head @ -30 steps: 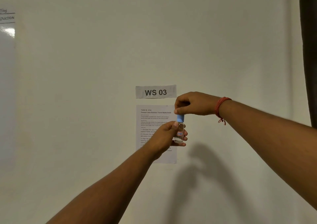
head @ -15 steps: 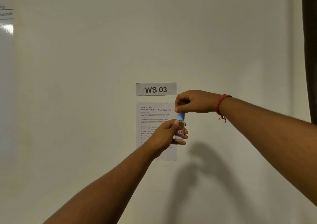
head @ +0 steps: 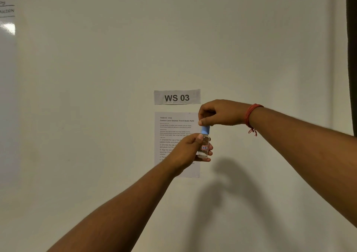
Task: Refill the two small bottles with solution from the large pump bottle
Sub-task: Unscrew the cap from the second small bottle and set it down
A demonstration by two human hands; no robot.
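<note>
Upright, clear cylindrical bottle (head: 204,145); blue cap (head: 205,129)

Readable signs on the wall and bottle

A grey paper strip (head: 177,97) reads "WS 03"; the white printed sheet (head: 174,135) below reads "TASK ID: 3724, Contact Lens Solution Travel Bottle Refill"; the small clear bottle's label (head: 204,147) reads "7B".

1 bottle (head: 204,145) – 2 hands – 2 papers
</note>
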